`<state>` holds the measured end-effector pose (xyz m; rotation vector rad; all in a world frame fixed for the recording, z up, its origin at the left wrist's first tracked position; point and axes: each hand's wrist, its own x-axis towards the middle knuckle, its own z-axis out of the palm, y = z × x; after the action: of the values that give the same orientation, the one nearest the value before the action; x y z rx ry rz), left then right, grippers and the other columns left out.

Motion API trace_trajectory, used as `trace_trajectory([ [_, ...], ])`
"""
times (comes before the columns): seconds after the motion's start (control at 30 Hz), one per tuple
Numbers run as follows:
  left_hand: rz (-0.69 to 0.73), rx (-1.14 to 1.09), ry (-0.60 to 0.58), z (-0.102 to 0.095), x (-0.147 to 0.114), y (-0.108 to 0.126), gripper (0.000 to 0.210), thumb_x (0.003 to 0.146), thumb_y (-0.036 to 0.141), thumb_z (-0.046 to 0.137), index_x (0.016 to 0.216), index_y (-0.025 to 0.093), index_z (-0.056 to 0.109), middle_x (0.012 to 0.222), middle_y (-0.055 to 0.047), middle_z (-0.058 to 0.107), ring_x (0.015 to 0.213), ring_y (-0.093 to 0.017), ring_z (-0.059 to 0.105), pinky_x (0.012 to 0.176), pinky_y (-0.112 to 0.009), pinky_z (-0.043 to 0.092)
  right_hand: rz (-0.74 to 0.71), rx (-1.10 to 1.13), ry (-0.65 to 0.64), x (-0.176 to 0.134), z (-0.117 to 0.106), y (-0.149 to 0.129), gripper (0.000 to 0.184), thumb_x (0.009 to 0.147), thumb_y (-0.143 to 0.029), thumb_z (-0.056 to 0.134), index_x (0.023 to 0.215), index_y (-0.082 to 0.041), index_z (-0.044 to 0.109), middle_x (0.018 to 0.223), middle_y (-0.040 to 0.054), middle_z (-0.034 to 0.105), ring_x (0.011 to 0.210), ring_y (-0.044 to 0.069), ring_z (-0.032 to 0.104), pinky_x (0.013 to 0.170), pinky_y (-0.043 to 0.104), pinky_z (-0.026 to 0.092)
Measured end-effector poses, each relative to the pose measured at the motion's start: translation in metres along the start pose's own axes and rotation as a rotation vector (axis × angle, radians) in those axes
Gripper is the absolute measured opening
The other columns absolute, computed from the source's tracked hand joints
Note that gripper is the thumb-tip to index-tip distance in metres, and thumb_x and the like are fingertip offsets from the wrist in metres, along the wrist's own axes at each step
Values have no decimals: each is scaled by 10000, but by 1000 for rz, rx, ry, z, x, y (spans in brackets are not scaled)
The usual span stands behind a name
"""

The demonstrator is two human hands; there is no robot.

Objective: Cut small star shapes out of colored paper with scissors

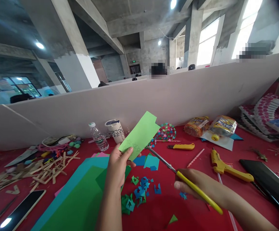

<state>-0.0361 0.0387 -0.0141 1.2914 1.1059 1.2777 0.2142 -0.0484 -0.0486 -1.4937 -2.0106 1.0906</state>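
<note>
Scissors meet green paper, above the red table.
Left hand [117,160] pinches the green paper strip [140,135]; right hand [197,186], at four o'clock, grips yellow-handled scissors [178,173]. Better: steady strip, short snips.

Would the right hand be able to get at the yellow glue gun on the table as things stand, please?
Probably not straight away: the right hand is holding the yellow-handled scissors against the green paper. The glue gun lies just beyond it on the red table, with nothing between them.
</note>
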Motion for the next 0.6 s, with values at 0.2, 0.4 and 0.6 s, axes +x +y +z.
trace_trajectory([
  [0.2, -32, 48, -68, 20, -7, -2, 451, 789, 378, 724, 1189, 188, 639, 1072, -102, 753, 677, -219, 733, 395, -228, 478, 38, 95, 13, -1, 11, -8, 520, 951, -714, 377, 716, -250, 361, 657, -73, 388, 578, 147, 438, 531, 259, 303],
  [0.4, -50, 67, -19, 25, -9, -2, 494, 790, 393, 716, 1231, 192, 619, 1103, -113, 742, 689, -215, 726, 418, -232, 484, 43, 108, 10, -1, 9, -7, 526, 936, -718, 410, 703, -249, 369, 628, -78, 374, 557, 144, 424, 516, 258, 316],
  [0.6, -72, 67, -11, 26, -10, -1, 605, 777, 383, 721, 1330, 201, 555, 1140, -115, 727, 636, -199, 707, 420, -253, 494, 41, 124, 10, 0, 10, -6, 515, 930, -702, 450, 709, -241, 390, 633, -74, 384, 565, 148, 458, 518, 251, 318],
])
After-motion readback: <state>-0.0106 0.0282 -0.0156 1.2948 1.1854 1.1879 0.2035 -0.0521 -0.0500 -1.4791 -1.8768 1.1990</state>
